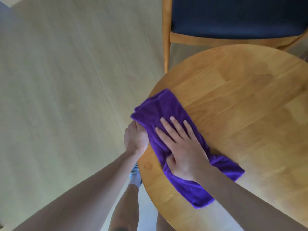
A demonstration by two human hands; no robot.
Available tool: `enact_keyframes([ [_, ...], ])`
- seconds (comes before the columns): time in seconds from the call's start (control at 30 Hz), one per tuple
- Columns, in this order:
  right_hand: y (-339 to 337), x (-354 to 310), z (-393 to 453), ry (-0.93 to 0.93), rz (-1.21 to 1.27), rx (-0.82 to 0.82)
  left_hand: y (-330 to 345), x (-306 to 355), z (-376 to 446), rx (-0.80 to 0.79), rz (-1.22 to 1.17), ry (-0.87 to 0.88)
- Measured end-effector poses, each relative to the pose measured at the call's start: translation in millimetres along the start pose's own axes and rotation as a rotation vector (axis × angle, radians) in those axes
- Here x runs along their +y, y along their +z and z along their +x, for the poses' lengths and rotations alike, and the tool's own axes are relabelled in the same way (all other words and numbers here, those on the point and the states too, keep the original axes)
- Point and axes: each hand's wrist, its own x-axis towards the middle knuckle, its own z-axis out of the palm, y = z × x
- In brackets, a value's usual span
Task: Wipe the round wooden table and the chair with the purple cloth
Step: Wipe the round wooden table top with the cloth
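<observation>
Right hand [181, 147] flat, fingers spread; left hand [135, 139] curled, gripping.

Pale plank floor [66, 80], white sock [135, 178]

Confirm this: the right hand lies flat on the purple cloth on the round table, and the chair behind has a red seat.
Wrong on the seat: the head view shows the chair has a dark blue seat. The right hand does lie flat on the cloth on the table.

One round table [241, 114], one chair [166, 30], one purple cloth [160, 107], two hands [185, 150]
</observation>
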Motion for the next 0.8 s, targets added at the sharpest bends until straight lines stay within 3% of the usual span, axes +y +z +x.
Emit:
enact_keyframes([
  [0.07,-6,24,-9,-0.155,-0.024,-0.044,-2,0,0,-0.021,-0.017,0.018],
  [0.13,-21,53,8,-0.161,-0.073,-0.055,-2,2,0,-0.009,-0.028,0.008],
  [0.23,-43,74,57,0.095,-0.030,0.031,1,2,1,0.056,0.031,0.022],
  [0.3,-47,63,82,0.300,0.022,0.112,1,0,1,0.067,0.090,0.055],
  [0.37,-39,39,91,0.379,0.030,0.167,2,1,0,0.068,0.103,0.066],
  [0.5,-11,0,58,0.061,0.013,0.095,1,1,-1,0.057,0.100,0.035],
  [0.63,-19,35,61,-0.124,-0.041,0.046,1,5,-1,0.075,0.105,0.032],
  [0.7,-33,65,77,0.029,-0.068,0.092,2,5,-1,0.090,0.120,0.066],
  [0.8,-58,124,98,0.548,-0.031,0.230,2,1,-2,0.088,0.117,0.083],
])
